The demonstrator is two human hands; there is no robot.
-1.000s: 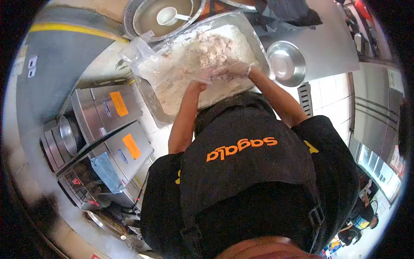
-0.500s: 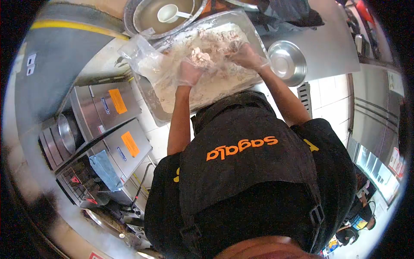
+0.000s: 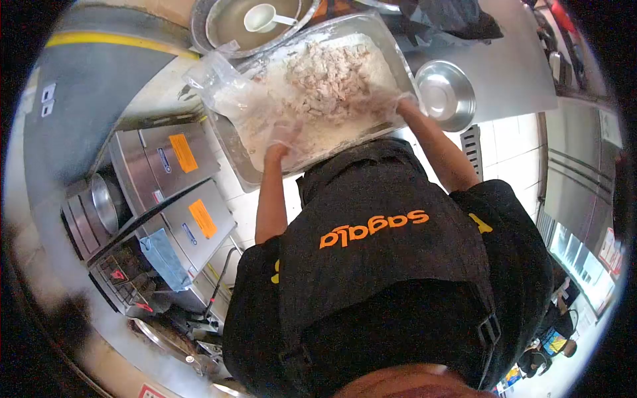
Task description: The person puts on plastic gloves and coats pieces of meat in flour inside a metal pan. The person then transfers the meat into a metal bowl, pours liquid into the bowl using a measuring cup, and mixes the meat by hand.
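Note:
A rectangular metal tray [image 3: 233, 149] holds white flour [image 3: 325, 140] with a heap of flour-coated, pinkish pieces [image 3: 332, 74], perhaps raw meat, in its middle. My left hand [image 3: 285, 134], in a clear plastic glove, is low in the flour on the near left side of the heap. My right hand [image 3: 394, 103], also gloved, reaches in over the tray's right side, beside the heap. Motion smears the fingers of both hands, so their grip does not show. A clear plastic bag [image 3: 222, 83] lies over the tray's left end, partly on the flour.
Behind the tray stands a large round basin [image 3: 199, 30] of cloudy liquid with a white scoop [image 3: 261, 18]. An upturned-rim metal bowl [image 3: 446, 95] sits right of the tray on the steel table [image 3: 511, 73]. Metal-lidded units [image 3: 189, 156] stand at left; people [image 3: 557, 335] are far right.
Both hands have come down and apart from the heap. The floured pieces that were on my left hand now lie with the others in the heap, which shows more plainly.

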